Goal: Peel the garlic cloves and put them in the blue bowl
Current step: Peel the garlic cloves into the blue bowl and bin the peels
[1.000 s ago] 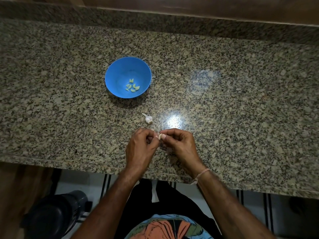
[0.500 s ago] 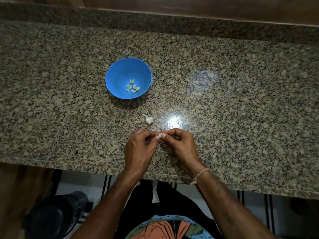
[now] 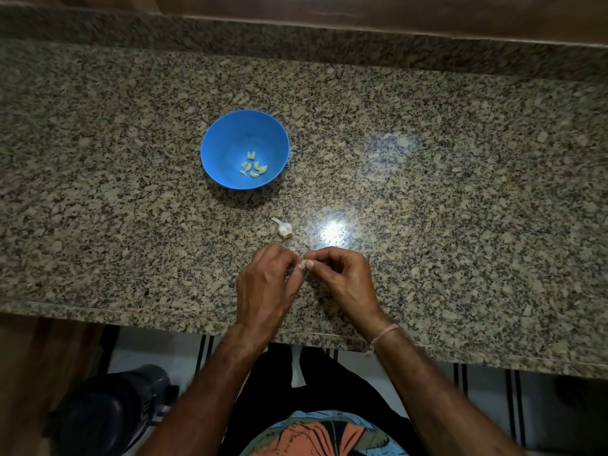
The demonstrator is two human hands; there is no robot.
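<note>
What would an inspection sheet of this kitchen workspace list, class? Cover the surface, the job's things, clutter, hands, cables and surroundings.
Surface: speckled granite counter, glossy, with a light glare.
Job's things: blue bowl holding several peeled cloves; garlic bulb lying between the bowl and the hands; one clove pinched between both hands.
Clutter: nothing seen.
Hands: left hand and right hand meet at the clove.
Cables: nothing seen.
Surroundings: dark container on the floor below the counter edge.

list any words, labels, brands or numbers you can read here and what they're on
None can be read. The blue bowl, the granite counter and the garlic piece carry no writing. The shirt shows a colourful print, but no letters can be made out.
</note>
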